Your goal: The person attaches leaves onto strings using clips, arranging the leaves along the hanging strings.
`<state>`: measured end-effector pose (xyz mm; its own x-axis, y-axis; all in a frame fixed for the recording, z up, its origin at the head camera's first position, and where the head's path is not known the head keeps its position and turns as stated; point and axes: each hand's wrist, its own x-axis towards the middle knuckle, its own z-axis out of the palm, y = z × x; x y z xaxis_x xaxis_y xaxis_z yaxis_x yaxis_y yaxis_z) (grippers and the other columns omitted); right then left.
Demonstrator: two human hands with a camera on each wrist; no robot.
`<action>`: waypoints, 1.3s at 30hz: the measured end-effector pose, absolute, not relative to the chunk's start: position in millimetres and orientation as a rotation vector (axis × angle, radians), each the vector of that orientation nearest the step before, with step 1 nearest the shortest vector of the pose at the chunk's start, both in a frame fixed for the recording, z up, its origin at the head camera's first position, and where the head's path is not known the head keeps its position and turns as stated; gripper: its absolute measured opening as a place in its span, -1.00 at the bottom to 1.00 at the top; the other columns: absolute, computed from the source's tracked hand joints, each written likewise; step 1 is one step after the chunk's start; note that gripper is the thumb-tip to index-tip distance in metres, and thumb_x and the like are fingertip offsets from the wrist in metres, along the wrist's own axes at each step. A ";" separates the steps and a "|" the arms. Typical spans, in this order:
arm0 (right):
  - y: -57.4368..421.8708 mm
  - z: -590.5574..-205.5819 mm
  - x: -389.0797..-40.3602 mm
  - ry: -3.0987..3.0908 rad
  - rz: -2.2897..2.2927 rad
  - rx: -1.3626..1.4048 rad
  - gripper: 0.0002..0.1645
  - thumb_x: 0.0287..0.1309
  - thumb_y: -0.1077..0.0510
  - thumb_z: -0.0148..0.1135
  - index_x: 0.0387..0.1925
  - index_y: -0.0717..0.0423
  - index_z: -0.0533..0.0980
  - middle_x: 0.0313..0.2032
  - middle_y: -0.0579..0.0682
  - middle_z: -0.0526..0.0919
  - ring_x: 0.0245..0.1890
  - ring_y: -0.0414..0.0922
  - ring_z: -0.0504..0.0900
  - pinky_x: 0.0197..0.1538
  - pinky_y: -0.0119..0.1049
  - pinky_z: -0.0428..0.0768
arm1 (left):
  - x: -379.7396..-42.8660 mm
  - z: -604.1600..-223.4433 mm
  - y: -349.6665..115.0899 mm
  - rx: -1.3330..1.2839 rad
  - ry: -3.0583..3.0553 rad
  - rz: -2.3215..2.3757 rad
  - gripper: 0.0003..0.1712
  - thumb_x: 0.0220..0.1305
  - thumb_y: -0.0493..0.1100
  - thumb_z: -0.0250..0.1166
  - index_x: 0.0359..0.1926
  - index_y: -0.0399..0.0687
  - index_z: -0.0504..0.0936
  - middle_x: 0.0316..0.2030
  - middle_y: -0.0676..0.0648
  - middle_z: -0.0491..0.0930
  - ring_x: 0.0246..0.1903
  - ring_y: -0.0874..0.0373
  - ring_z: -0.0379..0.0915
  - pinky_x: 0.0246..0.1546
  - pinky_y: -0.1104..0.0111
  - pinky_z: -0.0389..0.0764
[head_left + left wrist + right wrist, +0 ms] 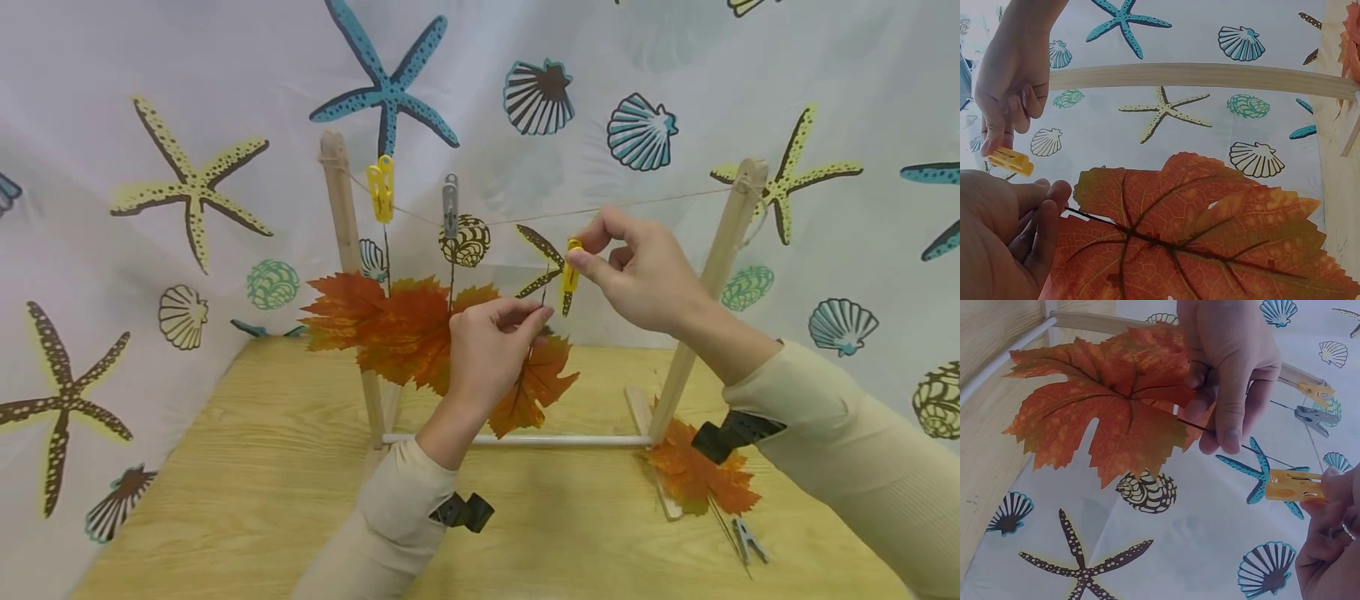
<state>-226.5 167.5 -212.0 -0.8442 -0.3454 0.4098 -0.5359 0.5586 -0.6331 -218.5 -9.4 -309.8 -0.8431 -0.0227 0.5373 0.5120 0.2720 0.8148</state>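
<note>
- A wooden frame has leaves pegged on string.
- Left hand pinches another leaf by its stem, below the string.
- Right hand pinches a yellow peg nearby.
- I think they're hanging it: stem must reach string, then peg.

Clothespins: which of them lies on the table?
The grey clothespin near the head view's lower-right leaf. The other grey one and one yellow are clipped on the string; the right hand holds the other yellow.
</note>
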 end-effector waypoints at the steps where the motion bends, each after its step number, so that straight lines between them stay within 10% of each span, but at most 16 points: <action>1: 166.4 -209.7 -225.4 -2.551 1.164 0.731 -0.80 0.37 0.07 0.23 -0.25 0.15 0.51 -0.09 0.02 0.65 -0.73 -0.20 0.33 -0.59 -0.36 0.25 | -218.4 -308.8 -9.8 -0.440 -2.104 -1.600 -0.82 0.24 -0.15 0.44 -0.22 -0.16 0.81 -0.37 -0.09 0.79 -0.52 0.15 0.72 -0.40 0.43 0.69; 13: 152.7 -186.4 -226.9 -2.509 1.220 0.684 -0.84 0.36 0.09 0.25 -0.25 0.11 0.54 -0.13 0.01 0.64 -0.42 -0.14 0.70 -0.44 -0.33 0.46 | -219.3 -294.1 -15.0 -0.421 -2.097 -1.495 -0.81 0.22 -0.09 0.45 -0.25 -0.11 0.83 -0.37 -0.06 0.80 -0.51 0.21 0.71 -0.39 0.42 0.69; 32: 134.2 -159.4 -227.1 -2.451 1.117 0.799 -0.85 0.35 0.11 0.25 -0.28 0.11 0.52 -0.08 0.01 0.65 -0.46 -0.06 0.66 -0.49 -0.33 0.42 | -219.1 -279.9 -18.0 -0.421 -2.061 -1.585 -0.77 0.23 -0.06 0.44 -0.23 -0.12 0.82 -0.32 -0.06 0.80 -0.53 0.24 0.71 -0.36 0.42 0.70; 39: 130.6 -149.1 -237.4 -2.472 1.152 0.775 -0.85 0.36 0.09 0.24 -0.22 0.11 0.56 -0.11 0.00 0.62 -0.15 -0.08 0.68 -0.17 -0.31 0.56 | -222.5 -268.8 -20.8 -0.442 -2.031 -1.579 -0.80 0.26 -0.10 0.42 -0.23 -0.14 0.81 -0.36 -0.09 0.79 -0.53 0.24 0.71 -0.35 0.44 0.70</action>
